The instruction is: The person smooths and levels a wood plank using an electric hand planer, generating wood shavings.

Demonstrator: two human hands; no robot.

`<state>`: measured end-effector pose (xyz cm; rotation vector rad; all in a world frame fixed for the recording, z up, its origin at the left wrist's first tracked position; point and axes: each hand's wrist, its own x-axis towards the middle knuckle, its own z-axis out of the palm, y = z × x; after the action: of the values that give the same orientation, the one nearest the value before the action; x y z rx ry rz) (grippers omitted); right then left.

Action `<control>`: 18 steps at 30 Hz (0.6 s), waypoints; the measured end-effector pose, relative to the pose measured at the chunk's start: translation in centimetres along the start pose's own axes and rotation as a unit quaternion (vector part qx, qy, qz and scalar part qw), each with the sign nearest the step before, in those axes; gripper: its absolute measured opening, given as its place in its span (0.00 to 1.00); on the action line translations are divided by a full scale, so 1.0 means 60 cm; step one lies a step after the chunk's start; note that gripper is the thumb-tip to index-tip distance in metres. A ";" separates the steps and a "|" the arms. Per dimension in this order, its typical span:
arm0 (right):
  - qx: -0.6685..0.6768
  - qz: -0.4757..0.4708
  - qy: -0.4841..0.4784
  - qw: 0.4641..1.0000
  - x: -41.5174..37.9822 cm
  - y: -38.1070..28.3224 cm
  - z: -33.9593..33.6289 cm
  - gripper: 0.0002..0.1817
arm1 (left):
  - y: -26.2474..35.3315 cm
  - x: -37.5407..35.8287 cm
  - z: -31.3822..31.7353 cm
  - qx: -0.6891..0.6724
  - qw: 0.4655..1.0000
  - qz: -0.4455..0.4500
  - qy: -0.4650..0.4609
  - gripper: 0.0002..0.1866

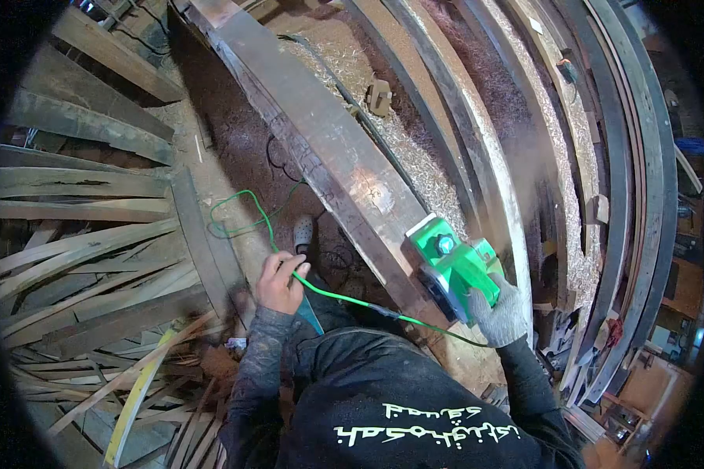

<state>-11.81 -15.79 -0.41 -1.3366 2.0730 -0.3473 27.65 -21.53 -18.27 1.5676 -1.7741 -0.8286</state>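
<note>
At four o'clock the gloved right hand (498,314) is gripping the green planer (460,268) on the beam (321,129), while the bare left hand (280,285) at eight o'clock is holding the green cord (340,297), presumably so slack isn't snagging.

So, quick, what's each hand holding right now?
Left hand: closed, holding the green cord.
Right hand: gloved, closed on the green power tool.

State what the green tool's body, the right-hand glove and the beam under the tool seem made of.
Tool body: likely plastic, smooth with slight sheen, by its moulded curves.
Glove: probably knitted fabric, matte, by its soft texture.
Beam: wood, dull, apparently unvarnished, by its rough side.
</note>
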 end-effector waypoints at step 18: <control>0.035 -0.153 -0.024 0.987 0.402 -0.271 0.128 0.28 | -0.118 -0.004 -0.106 0.017 0.989 -0.095 0.115 0.11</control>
<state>-1.98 -43.56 -6.51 -1.6063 1.7986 -0.5094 36.97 -22.31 -19.99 1.7974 -1.5002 -0.6754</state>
